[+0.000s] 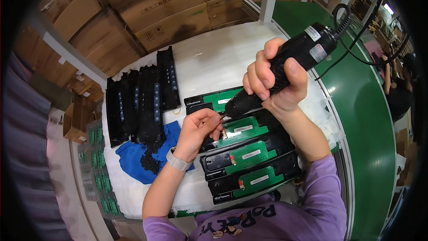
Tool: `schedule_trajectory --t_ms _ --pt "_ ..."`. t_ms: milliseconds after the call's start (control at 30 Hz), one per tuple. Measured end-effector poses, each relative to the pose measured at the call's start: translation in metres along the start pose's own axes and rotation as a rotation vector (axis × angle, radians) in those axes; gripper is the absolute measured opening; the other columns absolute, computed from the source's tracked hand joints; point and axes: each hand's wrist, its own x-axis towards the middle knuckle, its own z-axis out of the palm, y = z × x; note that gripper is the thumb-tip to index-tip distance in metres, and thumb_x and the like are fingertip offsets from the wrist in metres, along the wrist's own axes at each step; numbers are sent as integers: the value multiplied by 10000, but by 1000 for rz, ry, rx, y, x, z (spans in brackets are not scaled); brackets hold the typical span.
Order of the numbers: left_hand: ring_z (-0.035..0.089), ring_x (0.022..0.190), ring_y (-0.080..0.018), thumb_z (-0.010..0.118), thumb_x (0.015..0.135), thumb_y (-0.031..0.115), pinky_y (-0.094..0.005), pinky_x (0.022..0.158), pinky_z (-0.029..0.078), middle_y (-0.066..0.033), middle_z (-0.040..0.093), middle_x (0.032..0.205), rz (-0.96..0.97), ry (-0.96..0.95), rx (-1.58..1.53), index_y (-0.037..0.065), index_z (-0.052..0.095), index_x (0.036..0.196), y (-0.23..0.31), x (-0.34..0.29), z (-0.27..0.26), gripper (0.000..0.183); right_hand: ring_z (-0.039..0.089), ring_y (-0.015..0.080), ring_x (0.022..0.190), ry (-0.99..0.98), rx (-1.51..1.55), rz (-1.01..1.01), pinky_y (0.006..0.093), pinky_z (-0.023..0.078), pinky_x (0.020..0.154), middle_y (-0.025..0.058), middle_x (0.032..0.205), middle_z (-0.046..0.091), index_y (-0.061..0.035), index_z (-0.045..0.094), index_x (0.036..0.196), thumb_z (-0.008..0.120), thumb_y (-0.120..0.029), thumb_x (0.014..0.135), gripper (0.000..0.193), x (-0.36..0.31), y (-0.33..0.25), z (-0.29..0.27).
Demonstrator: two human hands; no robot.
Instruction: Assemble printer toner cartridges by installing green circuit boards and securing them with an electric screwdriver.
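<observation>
My right hand [275,80] grips a black electric screwdriver [285,64], tilted with its tip down at a green circuit board [243,130] in a black plastic housing. My left hand [199,127] pinches its fingers right at the screwdriver tip, apparently on a small screw that I cannot make out. Several black housings with green boards lie in a row in front of me, among them one nearer me [249,156] and the nearest [258,179]. Another board in its housing [218,100] lies beyond the tip.
Empty black housings [142,100] are stacked at the left on the white worktop [214,58]. A blue cloth with a heap of black screws [149,160] lies below them. Trays of green boards [96,169] stand far left. Cardboard boxes [156,9] line the back. A green conveyor [370,120] runs on the right.
</observation>
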Motion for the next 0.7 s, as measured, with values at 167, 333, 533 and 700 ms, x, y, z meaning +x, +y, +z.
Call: schedule_trajectory --t_ms 167,333,533,700 --pt "506 565 -66 597 845 68 -184 547 411 -39 576 699 45 -26 8 13 550 862 -2 3 -3 74 407 112 398 21 -22 19 293 409 470 13 585 441 -59 442 956 493 -372 853 334 0 -2 0" --pt "514 571 -59 605 821 20 -177 540 419 -38 593 711 72 -57 42 18 550 849 2 1 -4 62 411 109 401 32 18 36 292 410 473 7 583 439 -59 443 956 487 -371 856 330 0 -2 1" --pt "521 553 -55 616 799 -5 -168 507 425 -46 614 711 40 -39 130 6 568 840 3 1 -5 64 413 109 401 6 9 41 290 404 467 6 581 439 -59 441 958 486 -370 854 331 -1 -1 -1" --pt "524 542 -57 611 804 0 -169 497 427 -54 619 705 15 -28 192 -7 586 830 1 0 -4 36 413 110 404 36 -20 90 288 399 464 8 580 437 -57 437 960 477 -360 857 322 -4 0 4"
